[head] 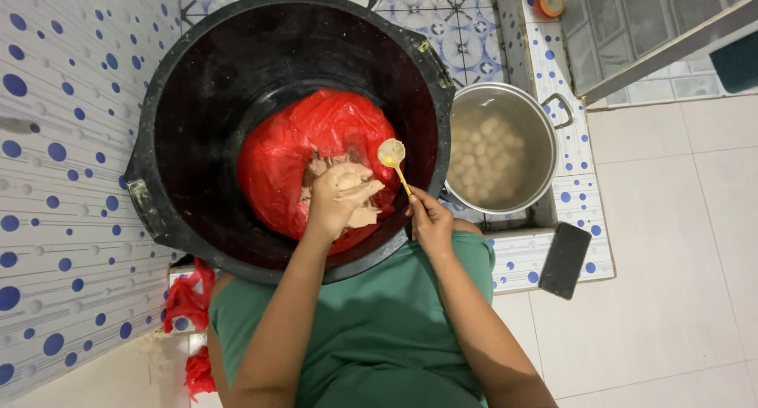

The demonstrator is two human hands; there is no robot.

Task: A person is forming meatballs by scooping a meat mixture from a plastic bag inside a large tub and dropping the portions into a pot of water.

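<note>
While the left hand [338, 196] squeezes pale paste [365, 215] over the red bag [284, 167] in the black tub [178, 116], keep grip firm & even. Right hand [430, 222], at tub's near-right rim, pinches a yellow spoon [392, 157], wrist bent, bowl up. Steel pot w/ balls [493, 151] sits just right.

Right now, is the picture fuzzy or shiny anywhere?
Head view: mostly sharp and evenly lit; the red bag shows shiny glare on its wrinkles; the black tub is so dark that its inside loses detail; the balls in the pot look hazy under cloudy water; tile lines bend slightly near the edges.
</note>
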